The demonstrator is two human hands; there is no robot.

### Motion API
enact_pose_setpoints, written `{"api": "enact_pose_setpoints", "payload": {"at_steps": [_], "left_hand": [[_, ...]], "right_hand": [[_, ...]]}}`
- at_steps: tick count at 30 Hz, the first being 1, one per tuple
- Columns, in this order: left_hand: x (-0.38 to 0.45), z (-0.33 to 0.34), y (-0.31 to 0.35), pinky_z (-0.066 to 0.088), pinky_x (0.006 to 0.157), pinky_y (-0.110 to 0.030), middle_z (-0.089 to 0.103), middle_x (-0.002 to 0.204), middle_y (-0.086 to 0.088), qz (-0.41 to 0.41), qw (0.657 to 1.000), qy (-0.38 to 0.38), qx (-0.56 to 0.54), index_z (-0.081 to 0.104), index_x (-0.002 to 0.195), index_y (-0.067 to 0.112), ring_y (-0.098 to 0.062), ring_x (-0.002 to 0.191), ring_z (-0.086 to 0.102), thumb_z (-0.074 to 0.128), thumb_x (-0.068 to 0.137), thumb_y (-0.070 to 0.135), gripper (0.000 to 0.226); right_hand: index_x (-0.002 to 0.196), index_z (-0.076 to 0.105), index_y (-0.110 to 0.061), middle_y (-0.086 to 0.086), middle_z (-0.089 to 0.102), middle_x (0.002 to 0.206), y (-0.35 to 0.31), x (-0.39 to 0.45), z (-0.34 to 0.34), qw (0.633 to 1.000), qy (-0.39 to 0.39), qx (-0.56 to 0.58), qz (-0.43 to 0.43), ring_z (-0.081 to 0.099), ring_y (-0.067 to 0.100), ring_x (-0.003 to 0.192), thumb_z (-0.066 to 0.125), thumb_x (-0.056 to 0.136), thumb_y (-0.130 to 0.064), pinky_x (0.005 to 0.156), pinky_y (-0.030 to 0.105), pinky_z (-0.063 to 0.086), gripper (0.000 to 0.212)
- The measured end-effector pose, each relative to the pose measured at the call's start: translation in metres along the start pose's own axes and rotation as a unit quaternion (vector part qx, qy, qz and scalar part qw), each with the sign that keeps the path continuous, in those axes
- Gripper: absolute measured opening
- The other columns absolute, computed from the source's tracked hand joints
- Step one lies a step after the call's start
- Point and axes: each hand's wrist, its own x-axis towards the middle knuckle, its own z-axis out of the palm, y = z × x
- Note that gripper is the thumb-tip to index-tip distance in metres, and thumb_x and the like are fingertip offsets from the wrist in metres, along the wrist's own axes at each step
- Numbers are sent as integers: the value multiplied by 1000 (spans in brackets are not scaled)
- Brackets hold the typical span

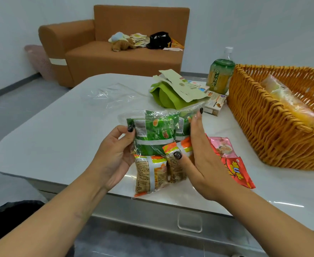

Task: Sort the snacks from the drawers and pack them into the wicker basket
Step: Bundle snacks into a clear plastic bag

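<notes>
Wicker basket (274, 130) sits off right of both grips on the tabletop (60, 130). Clear snack bag (155, 145) is pinched by left hand (115, 154), right hand (198, 154) clamps its side. Slippery plastic, packets could spill out.

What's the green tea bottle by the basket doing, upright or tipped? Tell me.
Upright. The green tea bottle stands on the table with its white cap on top, just left of the wicker basket.
</notes>
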Motion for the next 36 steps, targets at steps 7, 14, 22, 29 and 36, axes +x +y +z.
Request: {"api": "enact_pose_setpoints", "payload": {"at_steps": [7,14,22,29,36], "left_hand": [[1,9,-2,61,68,-38,74,86,-8,16,999,-28,10,65,63,18,-18,74,69,58,79,13,19],[4,14,-1,60,70,-35,74,86,-7,29,999,-14,7,65,64,19,-17,75,69,57,81,13,20],[5,14,4,58,83,-38,75,93,-9,16,1000,-13,17,61,96,7,-20,84,70,55,84,16,16],[6,16,3,41,105,-59,56,133,-27,-27,999,11,19,47,136,-5,-42,126,52,48,96,21,48],[10,9,1,57,88,-43,70,110,-18,0,997,33,66,63,109,1,-30,103,66,49,95,17,26]], "right_hand": [[153,-1,-34,-15,9,161,-15,14,-3,935,101,298,162,13,5,147,31,83,-75,119,45,22,88],[119,66,-15,5,72,111,2,21,-36,813,161,485,279,68,19,101,60,92,-13,87,35,56,28],[100,72,-6,6,73,91,10,19,-57,700,55,650,290,66,12,73,69,68,-12,67,22,54,33],[99,67,-5,6,70,87,7,18,-51,668,57,675,308,60,11,67,69,67,-10,62,20,53,32],[88,68,-2,10,72,82,10,18,-54,766,76,566,296,66,15,73,72,63,-10,73,25,53,26]]}}
